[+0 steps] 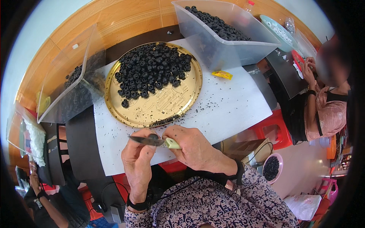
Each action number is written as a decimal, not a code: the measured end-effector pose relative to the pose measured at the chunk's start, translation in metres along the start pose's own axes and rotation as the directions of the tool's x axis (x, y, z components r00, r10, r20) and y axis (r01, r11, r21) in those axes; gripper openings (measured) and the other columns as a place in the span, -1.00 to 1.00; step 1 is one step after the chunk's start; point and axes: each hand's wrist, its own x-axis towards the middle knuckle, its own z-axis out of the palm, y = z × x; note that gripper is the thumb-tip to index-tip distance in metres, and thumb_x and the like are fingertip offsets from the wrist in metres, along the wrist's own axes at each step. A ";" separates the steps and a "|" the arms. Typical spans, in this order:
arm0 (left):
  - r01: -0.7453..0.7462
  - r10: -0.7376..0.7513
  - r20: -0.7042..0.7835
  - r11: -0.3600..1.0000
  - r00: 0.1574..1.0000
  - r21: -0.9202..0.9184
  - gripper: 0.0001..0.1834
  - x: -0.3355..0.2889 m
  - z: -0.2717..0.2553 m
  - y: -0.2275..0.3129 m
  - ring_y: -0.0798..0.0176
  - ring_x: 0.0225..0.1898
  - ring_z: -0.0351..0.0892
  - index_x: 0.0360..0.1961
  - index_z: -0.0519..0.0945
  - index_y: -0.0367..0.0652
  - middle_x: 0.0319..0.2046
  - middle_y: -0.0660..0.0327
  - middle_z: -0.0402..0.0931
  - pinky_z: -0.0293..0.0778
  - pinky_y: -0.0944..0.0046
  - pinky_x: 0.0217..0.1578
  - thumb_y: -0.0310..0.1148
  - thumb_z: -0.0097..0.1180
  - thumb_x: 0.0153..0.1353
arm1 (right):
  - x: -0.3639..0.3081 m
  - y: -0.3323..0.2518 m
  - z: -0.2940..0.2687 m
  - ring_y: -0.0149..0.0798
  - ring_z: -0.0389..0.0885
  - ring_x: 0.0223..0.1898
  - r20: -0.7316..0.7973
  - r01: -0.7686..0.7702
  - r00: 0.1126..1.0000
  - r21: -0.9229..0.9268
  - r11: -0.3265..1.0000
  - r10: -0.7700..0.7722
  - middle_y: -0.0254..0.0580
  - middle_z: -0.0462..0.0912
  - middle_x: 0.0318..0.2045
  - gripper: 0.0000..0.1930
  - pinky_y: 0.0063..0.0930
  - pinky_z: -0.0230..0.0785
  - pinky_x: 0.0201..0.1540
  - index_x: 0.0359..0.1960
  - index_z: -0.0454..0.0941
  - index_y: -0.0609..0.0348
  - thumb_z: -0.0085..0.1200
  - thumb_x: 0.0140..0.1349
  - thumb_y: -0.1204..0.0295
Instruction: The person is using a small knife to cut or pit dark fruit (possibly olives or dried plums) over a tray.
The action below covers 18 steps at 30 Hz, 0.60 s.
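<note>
My right hand (pixel 195 148) is closed around the pale green handle of a small knife (pixel 144 140), its dark blade pointing left. Between the thumb and fingers of my left hand (pixel 137 163) is a small black round part (pixel 153 136), pressed against the blade and partly hidden by it. Both hands are close together just past the near edge of a round gold tray (pixel 109 102). On that tray lies a heap of black ring-like parts (pixel 152 68), with black trimmings (pixel 167 120) along its near rim.
White paper (pixel 243 91) strewn with black crumbs covers the dark table. A clear bin (pixel 247 49) of black parts stands at far right, another clear bin (pixel 81 72) at left. A yellow packet (pixel 222 75) lies beside the tray. Other people work at both sides.
</note>
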 end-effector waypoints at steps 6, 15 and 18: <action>0.002 -0.001 0.008 0.986 1.000 -0.168 -0.80 -0.003 -0.005 -0.006 0.39 -0.25 0.48 -0.15 0.48 -0.34 -0.29 0.21 0.49 0.40 0.37 -0.13 -0.64 -0.07 0.20 | 0.007 -0.008 -0.012 -0.14 0.57 -0.47 0.003 0.084 0.996 -0.288 0.954 -0.087 -0.23 0.50 -0.47 -0.82 -0.36 0.43 -0.49 -0.34 0.48 0.16 0.16 -0.03 0.49; 0.023 -0.019 0.019 0.975 1.000 -0.223 -0.80 -0.004 -0.012 -0.022 0.43 -0.21 0.42 -0.14 0.48 -0.31 -0.25 0.22 0.48 0.33 0.40 -0.08 -0.60 -0.02 0.20 | 0.007 0.021 -0.004 -0.15 0.54 -0.53 0.022 0.209 0.977 -0.286 0.935 -0.212 -0.23 0.43 -0.47 -0.75 -0.33 0.42 -0.55 -0.38 0.41 0.17 0.21 -0.02 0.38; 0.037 -0.031 0.029 0.976 0.999 -0.213 -0.79 -0.005 -0.013 -0.022 0.44 -0.21 0.42 -0.13 0.48 -0.31 -0.25 0.22 0.49 0.34 0.41 -0.08 -0.60 -0.01 0.18 | 0.007 0.022 -0.003 -0.16 0.55 -0.51 0.022 0.230 0.972 -0.297 0.927 -0.234 -0.23 0.44 -0.46 -0.75 -0.34 0.42 -0.54 -0.38 0.41 0.17 0.21 -0.02 0.38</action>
